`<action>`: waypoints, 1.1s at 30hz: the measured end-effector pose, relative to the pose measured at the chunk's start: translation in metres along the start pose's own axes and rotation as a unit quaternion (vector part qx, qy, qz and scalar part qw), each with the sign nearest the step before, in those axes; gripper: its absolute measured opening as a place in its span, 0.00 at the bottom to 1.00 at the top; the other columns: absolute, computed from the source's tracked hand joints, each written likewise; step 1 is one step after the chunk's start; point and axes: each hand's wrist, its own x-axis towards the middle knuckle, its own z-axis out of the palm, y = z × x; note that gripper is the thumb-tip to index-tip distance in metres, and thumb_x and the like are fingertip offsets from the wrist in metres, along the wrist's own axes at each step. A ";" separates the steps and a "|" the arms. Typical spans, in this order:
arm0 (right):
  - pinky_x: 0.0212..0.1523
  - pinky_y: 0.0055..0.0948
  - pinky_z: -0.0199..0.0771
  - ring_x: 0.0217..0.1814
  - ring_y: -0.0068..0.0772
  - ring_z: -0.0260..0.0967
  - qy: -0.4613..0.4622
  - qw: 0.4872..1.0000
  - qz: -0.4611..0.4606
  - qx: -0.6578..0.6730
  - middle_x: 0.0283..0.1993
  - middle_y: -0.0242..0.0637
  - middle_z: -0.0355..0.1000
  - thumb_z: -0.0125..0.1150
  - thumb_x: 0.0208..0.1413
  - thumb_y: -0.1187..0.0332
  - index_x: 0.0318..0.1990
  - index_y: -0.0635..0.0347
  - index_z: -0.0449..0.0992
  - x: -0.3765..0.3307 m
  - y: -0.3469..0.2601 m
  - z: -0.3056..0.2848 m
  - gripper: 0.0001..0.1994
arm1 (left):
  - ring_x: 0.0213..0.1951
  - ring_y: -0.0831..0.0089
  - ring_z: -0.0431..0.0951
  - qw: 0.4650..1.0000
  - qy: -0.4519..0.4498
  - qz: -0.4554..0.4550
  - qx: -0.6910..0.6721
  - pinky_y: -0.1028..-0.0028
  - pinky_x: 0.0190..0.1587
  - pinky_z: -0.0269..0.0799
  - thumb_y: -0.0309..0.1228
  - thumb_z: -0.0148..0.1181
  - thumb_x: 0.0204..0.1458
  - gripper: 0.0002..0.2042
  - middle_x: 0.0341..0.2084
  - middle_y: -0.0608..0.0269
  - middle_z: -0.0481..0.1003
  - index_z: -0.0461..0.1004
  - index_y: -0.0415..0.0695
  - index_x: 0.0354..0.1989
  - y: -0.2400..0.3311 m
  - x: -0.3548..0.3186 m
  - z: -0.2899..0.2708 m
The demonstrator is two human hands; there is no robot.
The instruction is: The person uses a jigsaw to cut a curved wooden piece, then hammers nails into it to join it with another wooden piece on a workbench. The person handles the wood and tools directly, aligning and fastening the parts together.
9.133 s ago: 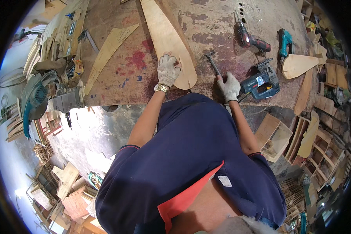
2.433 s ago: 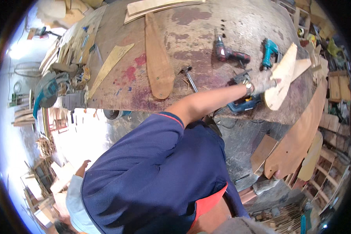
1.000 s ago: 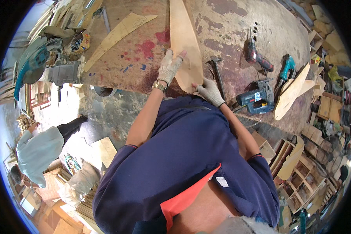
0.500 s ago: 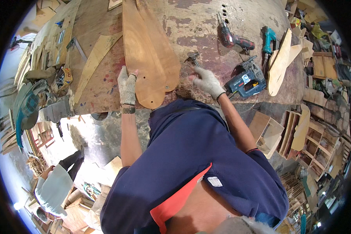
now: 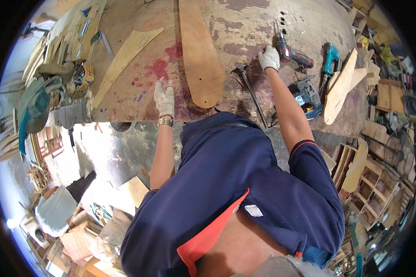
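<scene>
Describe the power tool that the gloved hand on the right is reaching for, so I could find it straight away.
Start at the big stained workbench and follow the long rounded wooden board to its right, past the hammer. There the right hand rests on a cordless drill lying on its side. It is red and black, whereas the tools beside it are teal or blue.

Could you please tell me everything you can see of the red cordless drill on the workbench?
The red cordless drill lies on its side on the stained wooden workbench, near its right end. It has a red and black body, with the dark chuck and bit pointing toward a row of small holes in the top. The gloved right hand rests against its left side; whether the fingers grip it cannot be told. A teal power tool lies apart to its right.
</scene>
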 end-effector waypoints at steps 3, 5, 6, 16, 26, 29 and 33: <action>0.52 0.51 0.77 0.51 0.57 0.76 0.049 0.999 0.012 0.012 0.46 0.54 0.77 0.65 0.55 0.64 0.43 0.63 0.78 -0.001 0.010 0.015 0.13 | 0.51 0.67 0.78 0.999 0.005 0.011 -0.038 0.67 0.57 0.71 0.38 0.59 0.67 0.21 0.51 0.52 0.79 0.73 0.34 0.60 0.000 -0.016 -0.028; 0.49 0.52 0.77 0.48 0.58 0.77 0.073 0.994 0.044 0.064 0.42 0.53 0.79 0.65 0.55 0.65 0.42 0.61 0.78 -0.004 0.018 0.022 0.11 | 0.52 0.67 0.78 0.999 0.023 -0.024 -0.023 0.66 0.57 0.71 0.38 0.58 0.67 0.21 0.51 0.52 0.79 0.74 0.34 0.60 -0.003 -0.028 -0.039; 0.48 0.52 0.77 0.47 0.58 0.78 0.077 0.990 0.059 0.098 0.41 0.53 0.79 0.64 0.55 0.65 0.41 0.61 0.78 -0.004 0.020 0.023 0.10 | 0.52 0.66 0.78 0.998 0.028 -0.046 -0.019 0.66 0.57 0.71 0.39 0.58 0.67 0.21 0.51 0.52 0.79 0.74 0.34 0.59 -0.003 -0.033 -0.042; 0.32 0.23 0.73 0.32 0.17 0.71 -0.316 0.806 0.056 0.498 0.31 0.30 0.77 0.63 0.65 0.64 0.48 0.60 0.82 -0.084 -0.081 -0.046 0.11 | 0.40 0.75 0.78 0.979 -0.150 -0.015 -0.137 0.73 0.48 0.75 0.27 0.63 0.62 0.17 0.41 0.62 0.79 0.76 0.38 0.58 0.053 -0.054 0.012; 0.35 0.24 0.74 0.35 0.18 0.70 -0.528 0.567 0.149 0.614 0.38 0.26 0.76 0.61 0.70 0.58 0.53 0.61 0.81 -0.181 -0.107 -0.062 0.16 | 0.27 0.69 0.72 0.955 -0.284 0.084 0.000 0.71 0.35 0.69 0.22 0.70 0.51 0.05 0.23 0.57 0.71 0.81 0.35 0.35 0.077 -0.060 0.033; 0.38 0.28 0.76 0.36 0.21 0.72 -0.464 0.690 0.147 0.535 0.39 0.29 0.77 0.61 0.68 0.57 0.53 0.62 0.81 -0.182 -0.083 -0.066 0.17 | 0.25 0.65 0.73 0.971 -0.227 0.061 -0.049 0.69 0.34 0.70 0.26 0.70 0.52 0.06 0.23 0.54 0.72 0.81 0.35 0.33 0.064 -0.059 0.039; 0.45 0.42 0.78 0.43 0.42 0.78 -0.247 0.935 0.026 0.252 0.42 0.42 0.77 0.65 0.62 0.56 0.56 0.60 0.79 -0.177 -0.044 -0.066 0.20 | 0.25 0.63 0.78 0.981 -0.164 -0.006 0.101 0.64 0.34 0.72 0.38 0.68 0.54 0.12 0.22 0.54 0.79 0.84 0.39 0.31 0.043 -0.024 0.041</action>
